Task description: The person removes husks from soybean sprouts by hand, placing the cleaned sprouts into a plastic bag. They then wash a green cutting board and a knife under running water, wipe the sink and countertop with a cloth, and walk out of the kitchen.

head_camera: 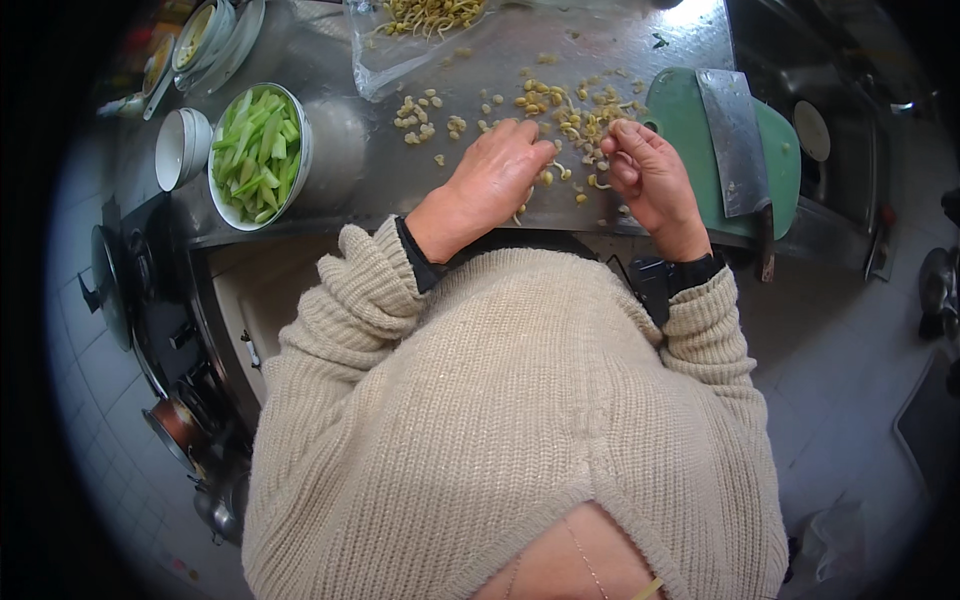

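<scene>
Loose soybean sprouts [574,124] with yellow heads and pale stems lie scattered over a stainless steel counter [420,172]. My left hand [499,165] rests palm down among them, its fingers bent. A few sprouts show beside its fingertips and below its palm; whether it grips any is hidden. To the right, my right hand [651,180] is raised just over the scatter, thumb and forefinger pinched together with the other fingers curled in. Nothing is visible in that pinch. Small pale bean pieces [415,116] sit in little clumps beyond my left hand.
A clear plastic bag [371,71] with more sprouts [431,15] lies at the back. At left stand a bowl of cut celery [259,157] and stacked white bowls [180,150]. A cleaver [731,142] lies on a green cutting board [776,150] at right, its handle past the counter edge.
</scene>
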`<act>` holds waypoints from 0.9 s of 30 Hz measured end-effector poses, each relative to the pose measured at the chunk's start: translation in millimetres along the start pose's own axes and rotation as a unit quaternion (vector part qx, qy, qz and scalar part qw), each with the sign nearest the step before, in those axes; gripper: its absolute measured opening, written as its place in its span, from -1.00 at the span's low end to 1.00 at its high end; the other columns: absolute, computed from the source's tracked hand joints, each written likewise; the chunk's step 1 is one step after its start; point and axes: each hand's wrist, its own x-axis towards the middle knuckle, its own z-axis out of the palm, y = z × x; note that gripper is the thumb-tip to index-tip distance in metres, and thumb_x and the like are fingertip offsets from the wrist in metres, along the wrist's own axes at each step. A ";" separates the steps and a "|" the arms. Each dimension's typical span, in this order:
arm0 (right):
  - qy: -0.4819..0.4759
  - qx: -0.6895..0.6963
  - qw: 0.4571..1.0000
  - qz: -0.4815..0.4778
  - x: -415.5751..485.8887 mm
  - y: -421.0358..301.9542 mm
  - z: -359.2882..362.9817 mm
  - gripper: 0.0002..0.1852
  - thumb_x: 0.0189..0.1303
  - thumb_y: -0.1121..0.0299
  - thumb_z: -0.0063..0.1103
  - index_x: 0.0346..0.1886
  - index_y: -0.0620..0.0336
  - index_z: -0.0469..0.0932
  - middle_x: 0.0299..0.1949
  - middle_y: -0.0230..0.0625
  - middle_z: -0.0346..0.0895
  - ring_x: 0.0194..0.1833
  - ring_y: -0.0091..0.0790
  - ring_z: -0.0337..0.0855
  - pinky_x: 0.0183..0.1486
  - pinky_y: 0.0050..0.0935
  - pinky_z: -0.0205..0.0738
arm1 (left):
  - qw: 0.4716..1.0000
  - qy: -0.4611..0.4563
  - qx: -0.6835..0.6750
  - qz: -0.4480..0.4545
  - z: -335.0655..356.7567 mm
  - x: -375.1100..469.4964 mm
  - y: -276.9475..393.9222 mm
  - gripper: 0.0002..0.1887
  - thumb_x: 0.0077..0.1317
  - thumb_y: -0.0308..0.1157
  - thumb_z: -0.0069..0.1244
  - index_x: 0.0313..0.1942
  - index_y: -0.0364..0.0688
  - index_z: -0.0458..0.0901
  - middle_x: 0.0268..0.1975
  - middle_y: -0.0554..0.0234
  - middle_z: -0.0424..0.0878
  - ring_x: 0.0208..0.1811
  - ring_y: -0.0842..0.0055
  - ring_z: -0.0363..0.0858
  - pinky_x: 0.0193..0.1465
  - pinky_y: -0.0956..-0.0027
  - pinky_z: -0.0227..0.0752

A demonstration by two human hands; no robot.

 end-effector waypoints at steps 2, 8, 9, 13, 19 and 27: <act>-0.007 0.055 0.998 0.008 -0.4 1.6 -1.1 -0.87 0.43 0.33 0.17 -0.20 0.18 0.57 -0.37 -0.37 0.63 -0.60 -0.72 0.32 -0.58 -0.72 0.15 | 1.000 -0.011 0.000 -0.025 -2.5 3.8 -0.9 -0.86 0.21 -0.52 0.11 -0.22 -0.24 0.57 -0.24 0.07 0.52 -0.15 0.09 0.51 -0.09 0.15 0.43; 0.080 -0.126 0.987 -0.067 -0.3 2.2 2.3 -0.90 0.33 0.39 0.25 -0.18 0.20 0.60 -0.34 -0.38 0.63 -0.55 -0.67 0.39 -0.52 -0.66 0.26 | 0.971 -0.012 -0.155 -0.180 -26.5 16.4 -10.0 -0.86 0.26 -0.48 0.12 -0.19 -0.27 0.61 -0.30 0.09 0.63 -0.27 0.26 0.61 -0.16 0.27 0.49; 0.092 -0.232 0.958 -0.144 0.3 1.9 3.5 -0.90 0.30 0.42 0.26 -0.18 0.20 0.60 -0.34 -0.38 0.64 -0.53 -0.64 0.41 -0.49 -0.63 0.30 | 0.955 -0.012 -0.205 -0.215 -32.5 17.4 -12.0 -0.85 0.26 -0.47 0.13 -0.18 -0.28 0.62 -0.32 0.08 0.65 -0.30 0.28 0.62 -0.17 0.28 0.49; 0.137 -0.492 0.799 -0.317 1.1 -0.3 6.1 -0.90 0.21 0.51 0.25 -0.20 0.20 0.63 -0.30 -0.34 0.63 -0.44 -0.52 0.49 -0.34 -0.51 0.42 | 0.893 0.087 -0.364 -0.249 -65.5 31.0 -27.4 -0.85 0.30 -0.41 0.14 -0.20 -0.30 0.65 -0.34 0.24 0.66 -0.34 0.55 0.57 -0.19 0.43 0.49; 0.122 -0.558 0.745 -0.344 -0.8 2.0 15.5 -0.93 0.24 0.46 0.24 -0.23 0.16 0.64 -0.28 -0.22 0.57 -0.32 -0.16 0.63 -0.26 -0.29 0.51 | 0.960 0.251 0.029 -0.123 -121.2 67.0 -59.1 -0.61 0.19 -0.40 0.10 0.01 -0.39 0.58 0.14 -0.25 0.50 0.12 -0.07 0.49 0.25 0.10 0.38; -0.031 -0.685 0.665 -0.295 -5.2 20.7 31.5 -0.88 0.17 0.40 0.28 -0.28 0.18 0.54 -0.27 -0.17 0.50 -0.24 0.02 0.62 -0.22 -0.09 0.53 | 0.993 -0.051 0.104 0.019 -57.4 26.4 -27.5 -0.98 0.14 -0.54 0.09 -0.41 -0.22 0.63 -0.27 0.13 0.52 -0.15 0.18 0.51 -0.08 0.15 0.42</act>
